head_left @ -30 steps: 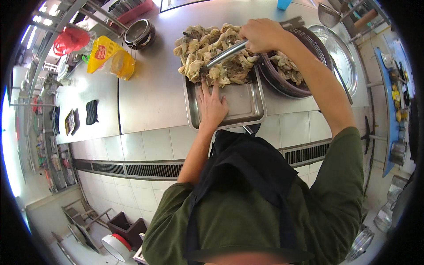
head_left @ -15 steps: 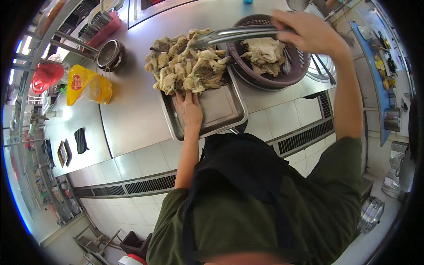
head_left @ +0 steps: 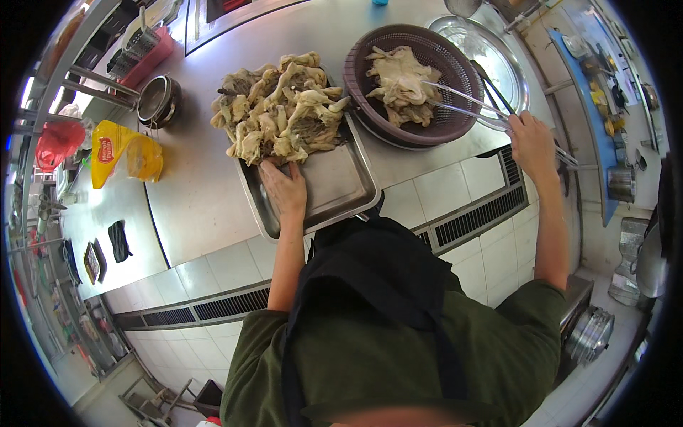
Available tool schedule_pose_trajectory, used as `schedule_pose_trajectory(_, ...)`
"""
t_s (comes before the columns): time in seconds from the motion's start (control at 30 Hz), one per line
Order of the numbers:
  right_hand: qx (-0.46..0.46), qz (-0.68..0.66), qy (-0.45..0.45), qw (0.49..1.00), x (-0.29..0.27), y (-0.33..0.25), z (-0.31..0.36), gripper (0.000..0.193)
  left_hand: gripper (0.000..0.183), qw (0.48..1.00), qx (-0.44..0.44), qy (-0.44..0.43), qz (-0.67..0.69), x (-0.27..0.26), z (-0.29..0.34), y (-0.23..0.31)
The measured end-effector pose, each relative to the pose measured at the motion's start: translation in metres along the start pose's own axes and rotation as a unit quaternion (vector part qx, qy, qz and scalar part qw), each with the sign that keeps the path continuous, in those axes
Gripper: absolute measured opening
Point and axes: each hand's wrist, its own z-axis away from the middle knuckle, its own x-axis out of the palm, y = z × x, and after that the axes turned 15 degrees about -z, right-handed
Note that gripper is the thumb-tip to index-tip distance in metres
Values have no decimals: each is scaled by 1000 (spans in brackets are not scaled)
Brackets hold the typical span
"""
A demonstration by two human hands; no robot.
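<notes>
A heap of pale cooked chicken pieces (head_left: 284, 114) is piled on the far part of a steel tray (head_left: 345, 178). My left hand (head_left: 286, 191) lies over the tray, fingers stretched out and apart, their tips against the near edge of the heap. To the right stands a brown perforated basket (head_left: 354, 77) with some flattened pale chicken (head_left: 400, 75) in it. My right hand (head_left: 532, 142) is closed round long metal tongs (head_left: 484, 112), whose tips reach to the chicken in the basket. From this angle I cannot tell whether the tips grip it.
Beyond the basket lies a round metal dish (head_left: 498, 53) with a black-handled tool at its edge. Left on the steel counter (head_left: 192, 192) are a yellow bag (head_left: 128, 153), a metal pot (head_left: 158, 99) and a dark pouch (head_left: 119, 240). A blue shelf (head_left: 601, 135) stands at the right.
My right hand with the tongs has swung from above the heap to the right and nearer me; the tongs' tips are now at the basket's chicken. More chicken shows there. My left hand stays at the heap.
</notes>
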Motion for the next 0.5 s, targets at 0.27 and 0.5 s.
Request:
schedule_pose_trajectory(0.27, -33, -36, 46, 998, 1, 17, -5, 18, 45, 1000, 9, 12, -3, 3, 1, -4)
schedule_pose_trajectory(0.5, -111, -28, 96, 989, 23, 17, -35, 10, 43, 1000, 13, 8, -6, 5, 1, -5)
